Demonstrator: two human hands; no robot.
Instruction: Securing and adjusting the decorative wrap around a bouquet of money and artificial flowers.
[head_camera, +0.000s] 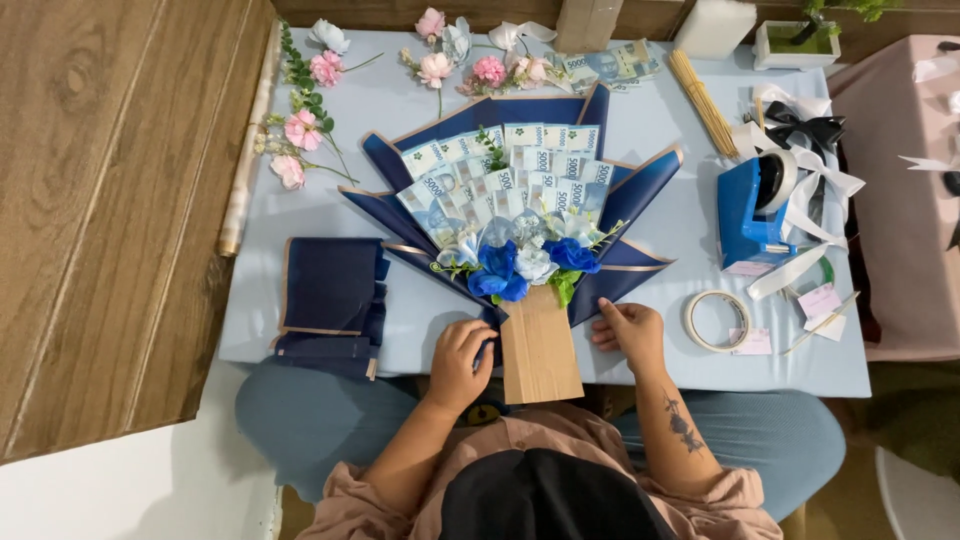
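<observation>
While both hands press at the stem, the piece lies flat on the low table (300, 330).
Head view, bouquet (520, 200): banknote fan and blue flowers (530, 265) in navy wrap, centred.
Left hand (460, 362): fingers curled, pinching the wrap's lower left edge.
Right hand (628, 332): fingers together, pressing the wrap's right edge.
Cardboard handle (540, 350): bare between the hands.
Risk: wrap could spring open if either hand lifts; a tug might skew the notes.

bare tabletop (655, 225) lies open between the banknote bouquet (515, 215) and the blue tape dispenser (752, 215), and again between the bouquet and the folded navy paper (330, 300) on the left. the tape roll (716, 321) narrows the near right edge. pink flowers (305, 130) crowd the far left corner.
</observation>
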